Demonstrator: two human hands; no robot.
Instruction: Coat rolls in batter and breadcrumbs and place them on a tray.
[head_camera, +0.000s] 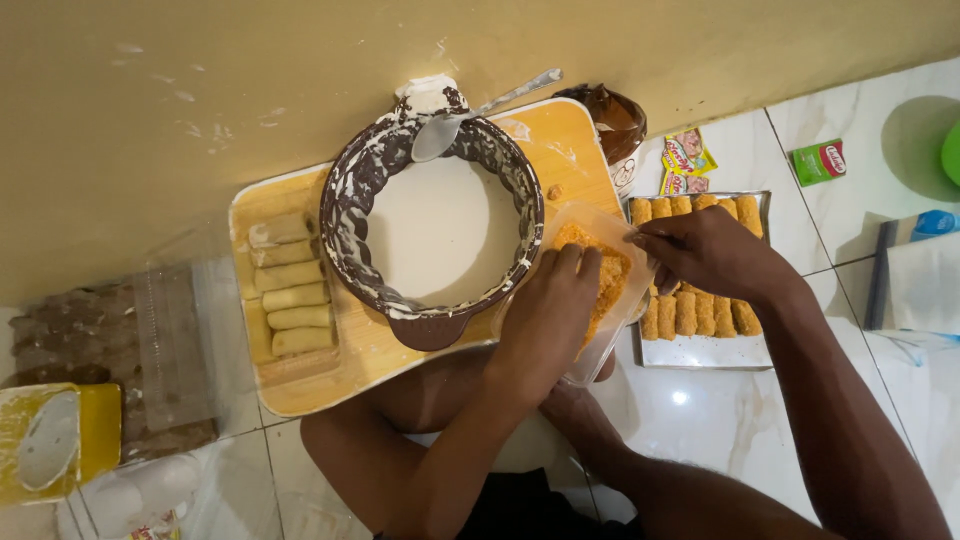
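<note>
Uncoated rolls (290, 285) on wooden tray (340, 385): six; batter bowl (432, 235): one; spoon (470, 115): one; crumb container (600, 290): one; metal tray (705, 352) of breaded rolls (700, 312): one, rolls partly hidden, uncounted; hands: two.

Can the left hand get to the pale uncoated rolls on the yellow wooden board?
Probably yes. The left hand is in the clear plastic tub of orange crumbs, and the pale rolls lie uncovered, but the big brown bowl of white batter sits between, so it must reach around.

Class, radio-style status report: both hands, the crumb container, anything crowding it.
Left hand in crumb container. Right hand at its far rim. Batter bowl touching alongside; tray of coated rolls behind.
</note>
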